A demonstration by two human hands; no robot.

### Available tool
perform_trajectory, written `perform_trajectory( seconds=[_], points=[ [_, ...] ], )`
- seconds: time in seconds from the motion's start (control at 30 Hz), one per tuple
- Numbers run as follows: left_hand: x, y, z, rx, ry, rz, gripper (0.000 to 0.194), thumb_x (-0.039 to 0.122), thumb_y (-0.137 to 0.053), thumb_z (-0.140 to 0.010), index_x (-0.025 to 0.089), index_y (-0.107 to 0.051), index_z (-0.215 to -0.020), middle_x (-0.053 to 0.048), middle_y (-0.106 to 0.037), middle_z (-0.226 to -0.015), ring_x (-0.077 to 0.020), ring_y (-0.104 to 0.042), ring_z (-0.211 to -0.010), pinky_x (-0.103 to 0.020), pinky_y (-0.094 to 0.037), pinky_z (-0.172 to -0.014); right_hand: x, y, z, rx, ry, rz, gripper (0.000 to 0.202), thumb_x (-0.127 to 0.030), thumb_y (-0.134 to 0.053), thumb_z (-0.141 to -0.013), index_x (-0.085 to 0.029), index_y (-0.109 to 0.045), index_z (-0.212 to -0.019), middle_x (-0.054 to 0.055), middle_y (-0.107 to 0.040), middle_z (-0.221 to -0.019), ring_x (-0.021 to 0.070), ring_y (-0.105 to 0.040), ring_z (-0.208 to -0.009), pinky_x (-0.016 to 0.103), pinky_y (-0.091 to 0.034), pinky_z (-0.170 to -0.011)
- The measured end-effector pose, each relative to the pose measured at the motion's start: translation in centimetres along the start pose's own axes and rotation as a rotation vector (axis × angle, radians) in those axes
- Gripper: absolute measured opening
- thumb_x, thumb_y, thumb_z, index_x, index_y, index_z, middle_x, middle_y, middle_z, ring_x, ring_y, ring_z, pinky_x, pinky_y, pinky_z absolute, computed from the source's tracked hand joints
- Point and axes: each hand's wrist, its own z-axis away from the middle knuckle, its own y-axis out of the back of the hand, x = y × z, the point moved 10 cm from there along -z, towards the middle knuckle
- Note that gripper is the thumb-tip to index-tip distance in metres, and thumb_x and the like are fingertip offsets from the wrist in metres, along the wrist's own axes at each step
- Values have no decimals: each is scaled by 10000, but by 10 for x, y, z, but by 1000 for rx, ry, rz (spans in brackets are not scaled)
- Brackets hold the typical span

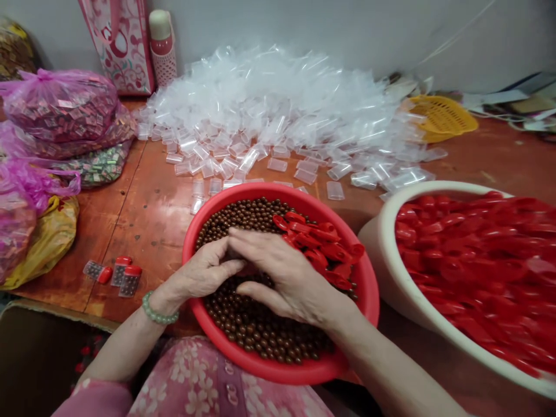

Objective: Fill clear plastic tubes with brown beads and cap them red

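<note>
A red basin of small brown balls rests in front of me, with red plastic caps heaped on its right side. Over the balls, my left hand, wearing a green bead bracelet, is closed, its fingertips mostly behind the other hand; whatever it grips is hidden. My right hand reaches across and meets the left fingertips. Its fingers are stretched and slightly curved, the thumb apart from them, low over the balls. Several small clear cases with red caps lie on the table to the left.
Behind the basin rises a big pile of clear plastic cases. A white tub of red caps stands close on the right. Knotted bags crowd the left, near a bottle. A yellow basket sits far right.
</note>
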Motion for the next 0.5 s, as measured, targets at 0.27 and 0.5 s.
perform_trajectory(
  seconds=[0.27, 0.5],
  points=[
    [-1, 2, -1, -7, 24, 116, 355, 253, -703, -779, 155, -604, -1106, -65, -658, -1025, -198, -611, -987, -340, -455, -930, 5, -1, 2, 1, -48, -26, 687, -335, -553, -938, -241, -227, -1535, 149, -401, -1522, 278, -412, -1388, 481, -432, -1096],
    [-9, -8, 1, -99, 119, 379, 400, 170, -724, -757, 174, -577, -1129, -59, -660, -971, -165, -669, -881, -297, -513, -804, 51, 45, 32, 243, -344, 109, 416, -266, -550, -931, -245, -524, -1345, 117, -616, -1299, 283, -601, -1175, 480, -483, -1024]
  ],
)
